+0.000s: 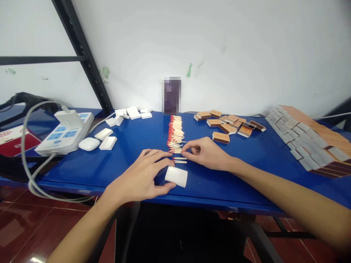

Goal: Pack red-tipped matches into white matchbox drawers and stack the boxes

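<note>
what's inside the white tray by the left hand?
Cannot tell: the white matchbox tray shows only a blank white face. The left hand touches its near-left edge; matches lie beyond it, at the right hand.

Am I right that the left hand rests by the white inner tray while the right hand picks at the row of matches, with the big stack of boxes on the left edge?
Not quite. The head view shows the stack of boxes on the right edge, not the left. The left hand does rest by the white inner tray, and the right hand picks at the row of matches.

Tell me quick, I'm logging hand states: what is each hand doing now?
Left hand: open, fingers resting against the white tray.
Right hand: fingertips pinched on matchsticks at the row's near end.
</note>
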Available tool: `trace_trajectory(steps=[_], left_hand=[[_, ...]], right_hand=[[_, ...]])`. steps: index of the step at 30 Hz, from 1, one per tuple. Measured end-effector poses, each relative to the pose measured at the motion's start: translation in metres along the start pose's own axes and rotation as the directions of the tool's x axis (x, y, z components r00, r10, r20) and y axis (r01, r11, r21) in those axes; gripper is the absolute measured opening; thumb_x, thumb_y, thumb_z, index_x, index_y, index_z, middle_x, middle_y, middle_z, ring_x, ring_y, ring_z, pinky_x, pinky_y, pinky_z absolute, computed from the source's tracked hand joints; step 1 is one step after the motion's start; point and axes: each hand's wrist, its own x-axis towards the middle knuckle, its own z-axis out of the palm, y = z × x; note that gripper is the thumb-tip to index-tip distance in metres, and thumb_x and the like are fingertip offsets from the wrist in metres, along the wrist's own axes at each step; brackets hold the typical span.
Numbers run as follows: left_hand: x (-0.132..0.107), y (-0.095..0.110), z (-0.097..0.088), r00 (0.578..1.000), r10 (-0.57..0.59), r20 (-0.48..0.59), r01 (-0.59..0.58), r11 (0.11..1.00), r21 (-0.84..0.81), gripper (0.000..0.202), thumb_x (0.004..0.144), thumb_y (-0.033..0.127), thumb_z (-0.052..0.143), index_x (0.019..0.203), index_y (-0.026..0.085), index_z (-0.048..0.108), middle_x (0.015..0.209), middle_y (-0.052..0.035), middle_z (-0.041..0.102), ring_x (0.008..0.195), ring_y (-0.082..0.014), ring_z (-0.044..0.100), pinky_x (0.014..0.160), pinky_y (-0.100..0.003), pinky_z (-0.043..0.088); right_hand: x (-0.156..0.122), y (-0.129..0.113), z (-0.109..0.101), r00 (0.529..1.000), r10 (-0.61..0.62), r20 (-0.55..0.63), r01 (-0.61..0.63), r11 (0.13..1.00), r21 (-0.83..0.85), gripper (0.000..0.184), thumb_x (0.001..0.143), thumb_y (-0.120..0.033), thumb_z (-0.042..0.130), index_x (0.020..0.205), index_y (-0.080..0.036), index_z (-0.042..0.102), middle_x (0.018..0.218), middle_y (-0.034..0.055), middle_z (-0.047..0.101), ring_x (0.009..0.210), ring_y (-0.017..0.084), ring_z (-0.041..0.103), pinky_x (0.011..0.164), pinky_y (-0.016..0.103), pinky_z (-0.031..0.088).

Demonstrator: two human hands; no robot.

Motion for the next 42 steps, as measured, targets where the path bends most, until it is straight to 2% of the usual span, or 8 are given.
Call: trace_trajectory(steps=[7,12,18,26,32,38,42], left_hand=[[-0.0006,-0.0004,0.0004,1.0,-0.017,-0.001,0.017,1.0,0.013,0.037,0.086,0.043,0.067,0.117,0.023,0.063,0.135,-0.0083,0.059,0.129,-0.0291,0.049,0.108,-0.047,0.035],[-0.0022,-0.0008,0.0011,0.998,-0.053,0.016,0.053,0.999,0.014,0.042,0.086,0.046,0.066,0.121,0.024,0.063,0.145,-0.0077,0.053,0.135,-0.0311,0.043,0.109,-0.05,0.034],[-0.0013,-0.0017,0.0013,0.997,-0.064,0.049,0.066,0.997,-0.03,0.046,0.087,0.046,0.065,0.128,0.025,0.06,0.149,-0.007,0.05,0.14,-0.0316,0.04,0.112,-0.051,0.032],[0.0001,-0.0014,0.0001,0.988,-0.086,0.128,0.088,0.996,-0.008,0.053,0.09,0.05,0.06,0.137,0.028,0.054,0.156,-0.0045,0.04,0.146,-0.0301,0.032,0.116,-0.055,0.026],[-0.0004,-0.0016,0.0009,0.988,-0.098,0.118,0.097,0.995,0.011,0.055,0.089,0.051,0.061,0.138,0.028,0.054,0.158,-0.006,0.038,0.147,-0.0322,0.03,0.116,-0.056,0.027],[-0.0031,-0.0032,0.0028,0.991,-0.099,0.087,0.097,0.995,0.027,0.055,0.089,0.052,0.061,0.138,0.027,0.055,0.155,-0.0077,0.041,0.146,-0.0338,0.03,0.114,-0.055,0.031],[-0.0031,-0.0031,0.0025,0.991,-0.1,0.084,0.099,0.995,0.023,0.055,0.088,0.052,0.062,0.137,0.028,0.056,0.154,-0.0078,0.043,0.145,-0.0348,0.03,0.113,-0.055,0.032]], right_hand=[[0.0011,0.0033,0.0051,0.998,-0.045,-0.046,0.041,0.996,-0.083,0.016,0.085,-0.025,0.06,0.083,-0.017,0.074,0.047,-0.0083,0.038,0.045,0.007,0.033,0.054,0.024,0.03],[0.0007,0.0053,0.0057,0.996,-0.061,-0.067,0.055,0.995,-0.079,0.016,0.085,-0.025,0.06,0.081,-0.016,0.073,0.047,-0.008,0.039,0.045,0.007,0.032,0.055,0.024,0.03],[0.0003,0.003,0.0049,0.995,-0.091,-0.035,0.088,0.993,-0.079,0.019,0.087,-0.026,0.06,0.086,-0.016,0.075,0.048,-0.0075,0.039,0.046,0.007,0.032,0.055,0.025,0.029],[0.0004,0.0047,0.0038,0.993,-0.118,-0.019,0.117,0.993,-0.034,0.023,0.09,-0.029,0.059,0.093,-0.016,0.078,0.051,-0.0056,0.046,0.048,0.008,0.033,0.054,0.024,0.029],[0.0009,0.0054,0.0049,0.994,-0.103,-0.033,0.101,0.993,-0.054,0.022,0.088,-0.024,0.058,0.094,-0.015,0.077,0.05,-0.0071,0.04,0.046,0.007,0.035,0.054,0.024,0.03],[-0.0003,0.0028,0.0043,0.996,-0.087,0.008,0.087,0.995,-0.042,0.019,0.088,-0.024,0.059,0.091,-0.016,0.076,0.05,-0.0077,0.039,0.047,0.007,0.035,0.055,0.024,0.031],[-0.0002,0.0042,0.0047,0.996,-0.092,-0.005,0.091,0.995,-0.027,0.019,0.088,-0.025,0.059,0.089,-0.016,0.076,0.05,-0.0081,0.037,0.047,0.007,0.034,0.055,0.024,0.031]])
